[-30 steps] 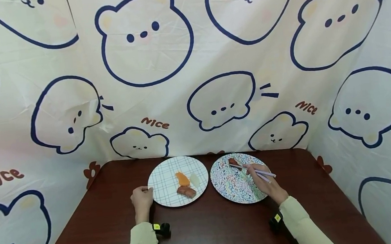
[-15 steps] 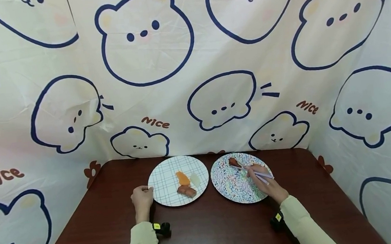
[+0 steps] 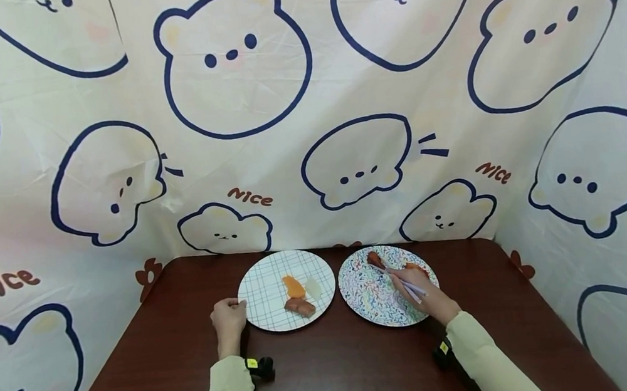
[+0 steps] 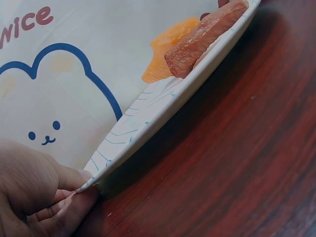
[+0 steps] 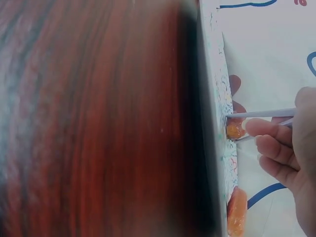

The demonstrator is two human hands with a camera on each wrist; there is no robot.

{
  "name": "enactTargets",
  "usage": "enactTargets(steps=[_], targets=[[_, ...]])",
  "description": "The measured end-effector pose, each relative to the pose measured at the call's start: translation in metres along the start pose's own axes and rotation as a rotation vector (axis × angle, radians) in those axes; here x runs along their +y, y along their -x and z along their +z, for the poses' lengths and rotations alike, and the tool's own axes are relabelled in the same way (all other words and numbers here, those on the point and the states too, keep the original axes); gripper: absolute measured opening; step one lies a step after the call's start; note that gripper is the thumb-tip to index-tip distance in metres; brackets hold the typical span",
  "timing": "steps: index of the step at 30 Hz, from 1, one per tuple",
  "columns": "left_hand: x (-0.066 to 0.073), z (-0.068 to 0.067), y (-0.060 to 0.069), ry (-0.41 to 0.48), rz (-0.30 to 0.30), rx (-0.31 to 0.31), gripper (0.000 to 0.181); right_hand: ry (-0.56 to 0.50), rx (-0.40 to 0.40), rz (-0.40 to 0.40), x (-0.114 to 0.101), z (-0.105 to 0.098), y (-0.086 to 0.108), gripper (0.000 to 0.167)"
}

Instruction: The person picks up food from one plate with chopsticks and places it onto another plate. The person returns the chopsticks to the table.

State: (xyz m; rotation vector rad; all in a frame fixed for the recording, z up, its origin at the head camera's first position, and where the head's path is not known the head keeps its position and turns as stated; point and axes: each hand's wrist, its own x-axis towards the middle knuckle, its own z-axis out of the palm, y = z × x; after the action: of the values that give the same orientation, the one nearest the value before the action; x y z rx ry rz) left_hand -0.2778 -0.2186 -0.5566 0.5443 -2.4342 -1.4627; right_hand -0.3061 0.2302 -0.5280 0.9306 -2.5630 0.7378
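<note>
My left hand [image 3: 228, 319] pinches the rim of a white plate with a blue grid [image 3: 262, 288], thumb above and fingers beneath, as the left wrist view shows. On that plate lie an orange piece [image 3: 293, 287], a pale translucent piece [image 3: 313, 288] and a brown meat-like piece [image 3: 300, 307]. My right hand [image 3: 422, 292] holds light purple chopsticks [image 5: 266, 114] over a speckled multicoloured plate [image 3: 365, 297]. Their tips are at a small reddish-brown food piece [image 3: 374, 259]; the right wrist view has them on either side of an orange-brown piece [image 5: 235, 130]. Whether they grip it, I cannot tell.
Another orange food piece [image 3: 415, 267] lies at the right of the speckled plate, partly behind my right hand. Both plates stand side by side near the far edge of a dark brown table [image 3: 341, 369]. A cartoon-printed cloth [image 3: 287, 160] hangs behind it.
My right hand has shifted slightly left and turned, with the chopstick tips staying near the reddish-brown piece. The orange piece beyond it has come into view. My left hand has stayed put.
</note>
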Motion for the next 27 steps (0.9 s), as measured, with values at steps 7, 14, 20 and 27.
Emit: enactTargets(steps=[7, 14, 20, 27], targets=[[-0.0027, -0.0017, 0.0021, -0.002, -0.005, -0.008, 0.033, 0.023, -0.051, 0.058, 0.0002, 0.0034, 0.0033, 0.035], [-0.0027, -0.0012, 0.0014, -0.002, -0.014, -0.002, 0.033, 0.044, 0.0, 0.027, -0.0032, 0.0055, 0.0046, 0.032], [-0.0036, -0.0002, 0.001, -0.003, -0.014, 0.006, 0.032, 0.138, -0.007, -0.004, -0.007, 0.0045, 0.0049, 0.031], [-0.0032, -0.0001, 0.0007, -0.007, -0.005, 0.006, 0.031, 0.184, -0.059, 0.009, -0.0085, 0.0023, 0.0059, 0.035]])
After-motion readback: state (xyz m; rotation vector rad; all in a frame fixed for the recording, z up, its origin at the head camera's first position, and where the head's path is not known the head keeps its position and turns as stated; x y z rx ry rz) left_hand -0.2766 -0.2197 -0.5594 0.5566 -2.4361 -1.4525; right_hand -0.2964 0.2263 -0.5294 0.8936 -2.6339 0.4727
